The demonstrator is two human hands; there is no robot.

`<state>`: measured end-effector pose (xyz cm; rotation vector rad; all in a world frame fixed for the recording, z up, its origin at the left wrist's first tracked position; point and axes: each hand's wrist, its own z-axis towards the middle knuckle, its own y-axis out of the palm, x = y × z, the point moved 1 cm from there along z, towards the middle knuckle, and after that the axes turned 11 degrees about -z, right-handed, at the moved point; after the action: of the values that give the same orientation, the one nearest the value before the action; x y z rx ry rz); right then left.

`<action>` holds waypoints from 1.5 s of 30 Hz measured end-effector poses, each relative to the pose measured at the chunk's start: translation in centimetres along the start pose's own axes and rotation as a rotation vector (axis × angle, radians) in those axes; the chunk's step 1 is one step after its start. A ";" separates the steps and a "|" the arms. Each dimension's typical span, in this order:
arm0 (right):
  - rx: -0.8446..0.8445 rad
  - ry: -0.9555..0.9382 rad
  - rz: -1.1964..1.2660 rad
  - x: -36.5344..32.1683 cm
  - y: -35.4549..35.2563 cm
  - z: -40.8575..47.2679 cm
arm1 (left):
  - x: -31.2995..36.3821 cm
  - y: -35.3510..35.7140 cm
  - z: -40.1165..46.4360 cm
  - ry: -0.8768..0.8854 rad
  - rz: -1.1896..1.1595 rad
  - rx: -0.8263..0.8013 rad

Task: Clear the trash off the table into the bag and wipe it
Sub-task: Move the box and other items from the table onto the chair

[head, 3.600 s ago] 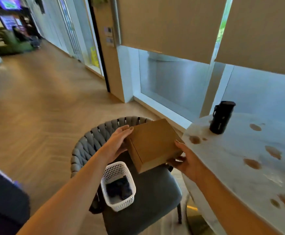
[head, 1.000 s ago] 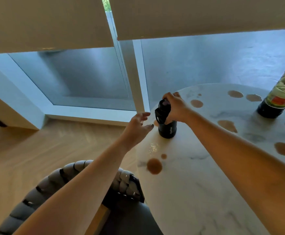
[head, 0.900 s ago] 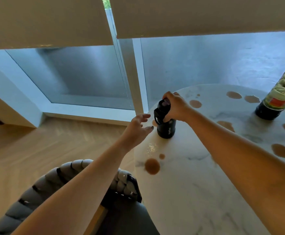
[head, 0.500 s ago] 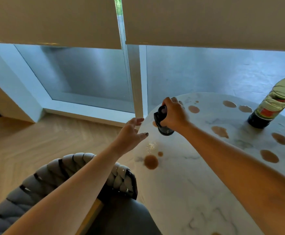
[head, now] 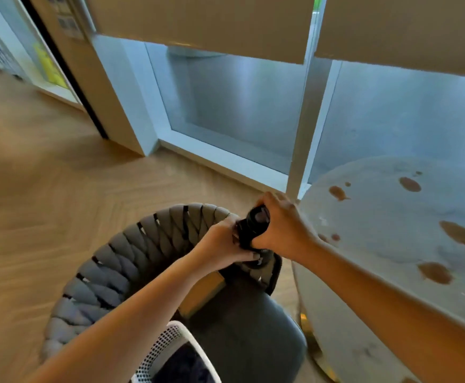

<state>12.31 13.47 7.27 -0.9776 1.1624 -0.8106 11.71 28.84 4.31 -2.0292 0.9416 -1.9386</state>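
Now that the black bottle has come off the stained table and sits over the chair, both the right hand and left hand curl round it, so wiping's closer.

A café or lounge-like public interior: a round marble tabletop on a gold base, a woven grey chair, herringbone wood floor, floor-level windows with roller blinds.
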 end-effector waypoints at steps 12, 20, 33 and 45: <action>-0.373 -0.093 0.046 -4.1 21.2 -4.3 | -18.3 5.2 -7.3 -0.391 -0.126 0.095; -0.444 -0.121 0.061 -3.9 31.9 -6.0 | -26.1 9.7 -8.9 -0.523 -0.219 0.281; -0.593 -0.100 -0.110 -5.0 20.3 -4.1 | -15.0 3.5 -9.3 -0.373 -0.110 0.189; -0.104 0.246 -0.032 4.5 -0.1 -6.8 | 4.3 7.3 -1.9 0.066 0.060 -0.071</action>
<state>6.70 8.05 5.07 -1.0040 1.4143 -0.9222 7.43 21.28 4.25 -1.9609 1.0875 -1.9793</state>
